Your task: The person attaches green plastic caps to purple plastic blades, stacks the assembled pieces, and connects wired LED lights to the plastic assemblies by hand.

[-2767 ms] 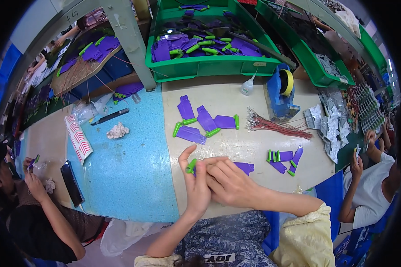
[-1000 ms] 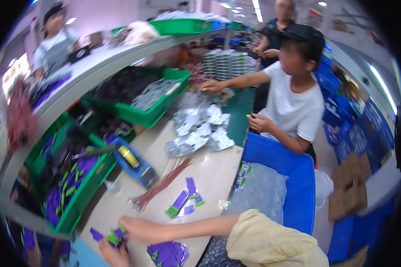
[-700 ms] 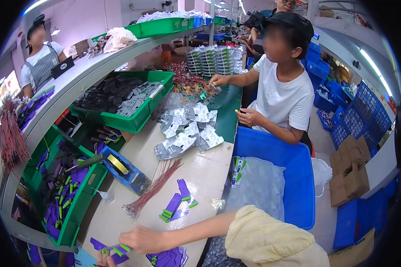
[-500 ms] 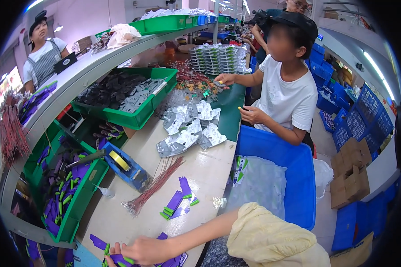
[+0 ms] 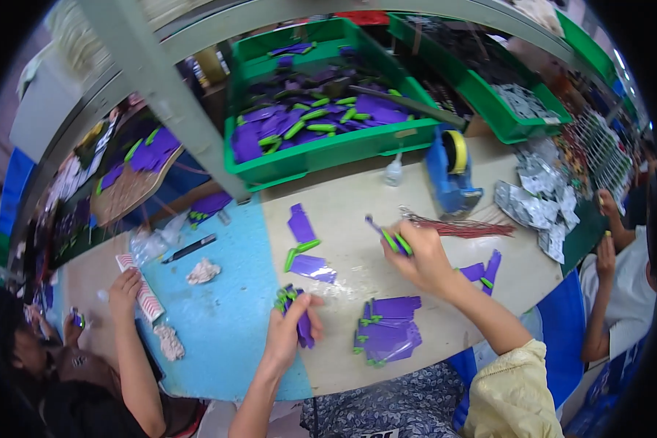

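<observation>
Lower center of the frame, a worker's left hand (image 5: pixel 288 328) closes its fingers around a bunch of purple-and-green parts (image 5: pixel 304 332), while the right hand (image 5: pixel 425 259), right of center, grips more parts (image 5: pixel 399 244) above the tabletop (image 5: pixel 328 369). A purple pile (image 5: pixel 390 336) lies at lower center; a loaded green bin (image 5: pixel 343 154) stands at upper center.
</observation>
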